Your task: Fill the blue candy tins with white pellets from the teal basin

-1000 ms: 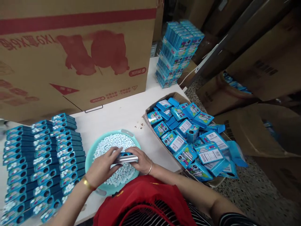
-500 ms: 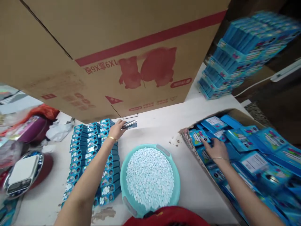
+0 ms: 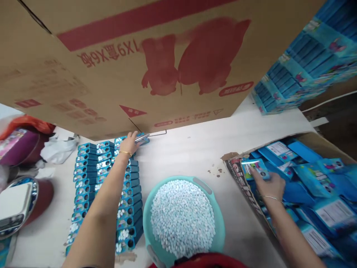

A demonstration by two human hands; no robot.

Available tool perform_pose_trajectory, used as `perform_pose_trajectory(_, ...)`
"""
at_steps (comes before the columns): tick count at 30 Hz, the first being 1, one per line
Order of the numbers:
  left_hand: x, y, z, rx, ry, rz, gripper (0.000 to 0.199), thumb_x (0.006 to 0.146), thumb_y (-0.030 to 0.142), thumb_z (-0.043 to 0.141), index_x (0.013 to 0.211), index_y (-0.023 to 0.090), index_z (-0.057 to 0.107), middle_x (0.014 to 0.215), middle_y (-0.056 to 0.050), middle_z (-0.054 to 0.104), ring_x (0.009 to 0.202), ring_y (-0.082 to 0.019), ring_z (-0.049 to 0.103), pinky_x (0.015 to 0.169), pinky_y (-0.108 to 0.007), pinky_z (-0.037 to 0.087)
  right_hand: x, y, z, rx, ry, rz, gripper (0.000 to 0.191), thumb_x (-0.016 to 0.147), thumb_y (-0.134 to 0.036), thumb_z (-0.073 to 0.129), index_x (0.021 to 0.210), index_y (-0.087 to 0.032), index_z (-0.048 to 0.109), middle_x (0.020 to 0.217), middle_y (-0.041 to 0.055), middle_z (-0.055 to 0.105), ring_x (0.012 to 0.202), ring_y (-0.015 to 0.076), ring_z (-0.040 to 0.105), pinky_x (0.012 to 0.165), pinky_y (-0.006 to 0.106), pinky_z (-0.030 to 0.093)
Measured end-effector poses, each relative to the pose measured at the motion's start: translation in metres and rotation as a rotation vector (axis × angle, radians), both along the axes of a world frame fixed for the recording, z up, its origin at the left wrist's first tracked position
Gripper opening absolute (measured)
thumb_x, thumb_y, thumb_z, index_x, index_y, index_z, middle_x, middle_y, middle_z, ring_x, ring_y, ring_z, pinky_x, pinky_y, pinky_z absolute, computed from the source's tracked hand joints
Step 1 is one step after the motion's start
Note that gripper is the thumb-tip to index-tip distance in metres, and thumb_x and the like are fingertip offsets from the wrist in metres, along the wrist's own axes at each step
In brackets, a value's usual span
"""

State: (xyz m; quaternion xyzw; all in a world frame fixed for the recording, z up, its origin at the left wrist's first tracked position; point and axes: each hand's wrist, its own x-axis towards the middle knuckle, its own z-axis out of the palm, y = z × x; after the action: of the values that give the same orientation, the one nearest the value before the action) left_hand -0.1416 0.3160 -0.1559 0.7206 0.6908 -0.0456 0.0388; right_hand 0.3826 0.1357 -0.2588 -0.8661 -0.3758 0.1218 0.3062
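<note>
My left hand (image 3: 129,143) is at the far end of the rows of small blue boxes (image 3: 129,201), fingers closed round a shiny silver metal object (image 3: 142,137). Its exact kind I cannot make out; a blue box end shows just beneath it. Several boxes in the rows have white pellets at their openings. My right hand (image 3: 272,186) grips a small blue printed box (image 3: 255,168) at the left side of an open carton (image 3: 242,186) filled with similar boxes. Between my arms stands a turquoise basin (image 3: 147,223) full of pale white-blue pellets (image 3: 182,216).
A large cardboard box (image 3: 111,89) with red print stands along the back. Stacked blue packs (image 3: 298,74) rise at the back right. On the left are a scale (image 3: 15,201) on a red bowl, white crumpled paper (image 3: 60,149) and a purple container (image 3: 22,147).
My view has shifted closer and slightly right. My right hand has picked up a small box and raised it a little within the carton. My left hand has moved to the far end of the rows.
</note>
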Motion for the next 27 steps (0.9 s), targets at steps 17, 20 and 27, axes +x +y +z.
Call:
perform_pose_trajectory(17, 0.147, -0.296, -0.059, -0.352, -0.303, -0.029, 0.022, 0.087, 0.009, 0.039, 0.099, 0.015, 0.055, 0.102, -0.011, 0.056, 0.098, -0.022, 0.056, 0.089, -0.039, 0.046, -0.041, -0.086, 0.115, 0.399, 0.550, 0.380, 0.051, 0.068, -0.039, 0.076, 0.111, -0.021, 0.054, 0.097, 0.0037, 0.062, 0.086, 0.0192, 0.062, 0.082, 0.040, 0.052)
perform_pose_trajectory(20, 0.175, -0.283, -0.082, -0.328, -0.399, -0.099, 0.024, 0.085, 0.010, 0.043, 0.105, 0.017, 0.054, 0.108, -0.009, 0.056, 0.105, -0.020, 0.054, 0.096, -0.037, 0.044, -0.057, -0.112, 0.103, 0.310, 0.663, 0.542, 0.044, 0.073, -0.037, 0.073, 0.111, -0.022, 0.056, 0.104, 0.0057, 0.063, 0.094, 0.0204, 0.062, 0.087, 0.039, 0.051)
perform_pose_trajectory(27, 0.172, -0.281, -0.073, -0.306, -0.588, -0.184, 0.022, 0.084, 0.016, 0.049, 0.106, 0.016, 0.053, 0.104, -0.008, 0.058, 0.097, -0.020, 0.057, 0.091, -0.035, 0.047, -0.076, -0.138, 0.094, 0.202, 0.513, 0.734, 0.037, 0.080, -0.040, 0.064, 0.110, -0.019, 0.056, 0.101, 0.0089, 0.066, 0.094, 0.0234, 0.062, 0.084, 0.039, 0.051)
